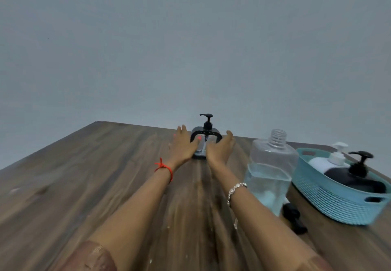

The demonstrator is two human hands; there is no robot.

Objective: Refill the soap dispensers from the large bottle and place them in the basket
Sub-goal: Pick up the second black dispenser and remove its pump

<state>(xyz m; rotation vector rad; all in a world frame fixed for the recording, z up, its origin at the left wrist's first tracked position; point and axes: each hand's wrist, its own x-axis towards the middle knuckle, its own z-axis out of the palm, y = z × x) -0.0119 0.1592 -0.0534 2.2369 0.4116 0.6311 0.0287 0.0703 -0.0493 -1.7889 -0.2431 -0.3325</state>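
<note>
Left hand (pixel 183 144) and right hand (pixel 221 149) flank a dispenser (pixel 207 132).
Fingers released, straight; dispenser stands near the surface (pixel 105 165) far edge.

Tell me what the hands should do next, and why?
Probably close the left hand and right hand around the far dispenser and pull it closer: both flank it with straight fingers, and the big bottle stands uncapped nearby.

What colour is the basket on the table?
The basket is light teal; the head view shows it best.
</note>
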